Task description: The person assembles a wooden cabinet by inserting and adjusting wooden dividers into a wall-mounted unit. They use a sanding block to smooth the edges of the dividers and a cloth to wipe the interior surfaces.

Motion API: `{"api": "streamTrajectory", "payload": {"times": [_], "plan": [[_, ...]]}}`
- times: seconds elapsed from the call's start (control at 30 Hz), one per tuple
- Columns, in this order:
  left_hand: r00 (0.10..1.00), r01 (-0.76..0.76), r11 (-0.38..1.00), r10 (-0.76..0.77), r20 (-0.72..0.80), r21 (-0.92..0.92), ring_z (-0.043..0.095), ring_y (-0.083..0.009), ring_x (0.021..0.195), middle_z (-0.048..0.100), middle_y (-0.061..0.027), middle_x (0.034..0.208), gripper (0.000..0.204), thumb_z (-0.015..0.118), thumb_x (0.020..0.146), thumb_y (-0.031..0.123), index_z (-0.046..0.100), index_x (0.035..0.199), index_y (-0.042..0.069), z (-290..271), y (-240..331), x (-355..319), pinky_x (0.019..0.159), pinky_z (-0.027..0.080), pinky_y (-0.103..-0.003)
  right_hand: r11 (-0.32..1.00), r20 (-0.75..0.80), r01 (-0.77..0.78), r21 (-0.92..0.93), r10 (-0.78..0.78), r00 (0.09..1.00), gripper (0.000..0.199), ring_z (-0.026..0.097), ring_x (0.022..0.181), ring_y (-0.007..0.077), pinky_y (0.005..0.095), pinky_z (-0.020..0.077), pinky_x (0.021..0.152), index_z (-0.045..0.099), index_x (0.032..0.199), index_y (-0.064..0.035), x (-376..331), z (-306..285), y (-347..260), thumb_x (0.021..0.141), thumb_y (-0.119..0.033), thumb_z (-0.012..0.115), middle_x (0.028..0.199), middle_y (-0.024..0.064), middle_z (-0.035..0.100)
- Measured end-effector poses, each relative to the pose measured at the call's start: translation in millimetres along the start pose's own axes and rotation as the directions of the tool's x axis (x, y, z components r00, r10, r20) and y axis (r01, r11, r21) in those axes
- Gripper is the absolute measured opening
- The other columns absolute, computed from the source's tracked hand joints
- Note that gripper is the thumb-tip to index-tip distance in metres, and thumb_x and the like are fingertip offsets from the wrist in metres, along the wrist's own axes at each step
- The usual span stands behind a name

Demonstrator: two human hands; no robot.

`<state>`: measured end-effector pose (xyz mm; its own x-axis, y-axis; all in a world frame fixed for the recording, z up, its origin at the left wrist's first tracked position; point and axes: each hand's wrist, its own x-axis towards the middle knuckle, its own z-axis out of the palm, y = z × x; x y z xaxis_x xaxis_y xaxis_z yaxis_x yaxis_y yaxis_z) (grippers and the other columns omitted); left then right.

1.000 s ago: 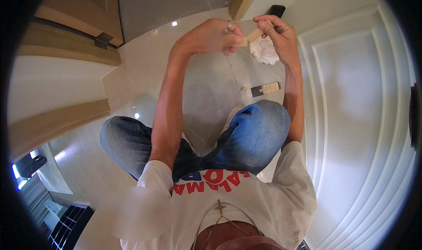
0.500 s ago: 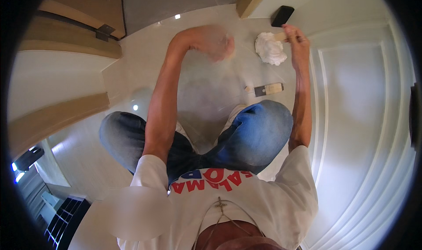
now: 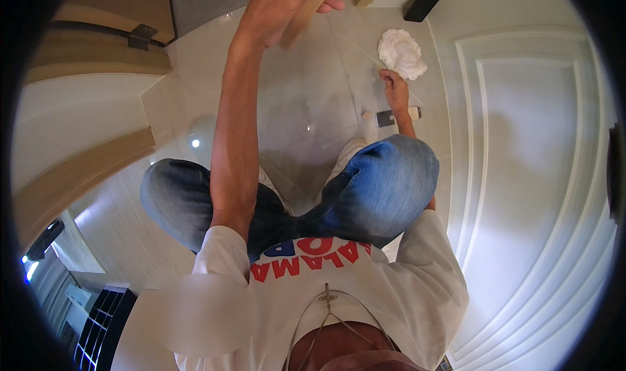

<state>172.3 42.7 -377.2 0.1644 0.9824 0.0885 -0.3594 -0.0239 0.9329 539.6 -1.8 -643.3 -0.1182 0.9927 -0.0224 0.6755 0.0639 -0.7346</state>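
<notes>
- A long pale wooden strip (image 3: 306,15) is gripped by the raised left hand (image 3: 283,2), fingers wrapped around it, apparently to hold it steady against the door frame.
- The right hand (image 3: 394,87) is lowered to the glossy tiled floor (image 3: 293,123), touching the crumpled white cloth (image 3: 401,51); its finger spread cannot be told.
- A small putty knife (image 3: 391,117) lies just beside that hand, within reach.

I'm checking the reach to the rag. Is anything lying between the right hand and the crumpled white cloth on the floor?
Nothing visible does. The right hand is down at the tiled floor, right beside the white cloth, fingers at its near edge. A small scraper-like tool lies behind the hand, toward the knee, not between them.
</notes>
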Motion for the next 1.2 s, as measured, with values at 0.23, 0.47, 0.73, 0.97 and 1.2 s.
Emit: {"api": "streamTrajectory", "payload": {"times": [0.23,0.47,0.73,0.97,1.2], "plan": [[0.993,-0.081,0.989,0.069,-0.098,-0.121,0.073,-0.0213,0.078,0.072,-0.0126,0.101,0.024,0.057,0.106,0.027,0.063,0.120,0.009,5.2,15.4,-4.7,0.067,0.059,-0.028,0.998,-0.156,-0.058,-0.032,0.052,0.986,0.022,0.070,0.100,0.0267,0.0356,0.0535,0.093,0.071,0.114,-0.0025,-21.6,-11.5,-9.2,0.094,-0.004,0.060,0.113,0.0143,0.072],[0.985,-0.140,0.965,0.113,-0.131,-0.222,0.067,-0.0146,0.068,0.071,-0.0095,0.091,0.030,0.053,0.107,0.032,0.063,0.125,0.010,12.4,22.5,-6.2,0.060,0.054,-0.025,0.901,-0.167,0.156,0.404,-0.095,0.981,0.046,0.064,0.112,0.0257,0.0380,0.0488,0.100,0.058,0.136,-0.0050,-12.6,-5.1,-109.1,0.094,-0.018,0.073,0.126,0.0144,0.065],[0.996,-0.060,0.963,0.042,-0.075,-0.261,0.053,-0.0087,0.053,0.063,-0.0013,0.075,0.034,0.053,0.107,0.035,0.063,0.129,0.010,11.3,15.5,-12.7,0.052,0.044,-0.020,0.903,0.087,0.418,0.097,-0.427,0.900,0.054,0.061,0.117,0.0311,0.0418,0.0419,0.107,0.059,0.136,-0.0079,15.3,13.5,-211.9,0.088,-0.025,0.076,0.129,0.0154,0.065],[0.977,-0.210,0.921,0.181,-0.117,-0.328,0.040,-0.0017,0.045,0.054,0.0046,0.065,0.052,0.052,0.107,0.038,0.047,0.149,0.008,-24.9,14.5,-18.5,0.045,0.031,-0.018,0.974,0.441,0.075,0.212,-0.164,0.882,0.038,0.066,0.107,0.0289,0.0405,0.0493,0.096,0.068,0.126,-0.0076,-30.0,41.4,-176.6,0.093,-0.027,0.069,0.112,0.0137,0.071],[0.969,-0.196,0.921,0.129,-0.211,-0.338,0.037,-0.0009,0.045,0.051,0.0051,0.063,0.060,0.050,0.107,0.044,0.040,0.153,0.006,-28.2,-5.5,-16.8,0.045,0.028,-0.018,0.892,0.103,-0.093,0.442,0.053,0.993,0.027,0.068,0.094,0.0172,0.0317,0.0532,0.086,0.070,0.119,-0.0061,-37.6,62.3,-79.1,0.099,-0.024,0.068,0.106,0.0067,0.072]]}}
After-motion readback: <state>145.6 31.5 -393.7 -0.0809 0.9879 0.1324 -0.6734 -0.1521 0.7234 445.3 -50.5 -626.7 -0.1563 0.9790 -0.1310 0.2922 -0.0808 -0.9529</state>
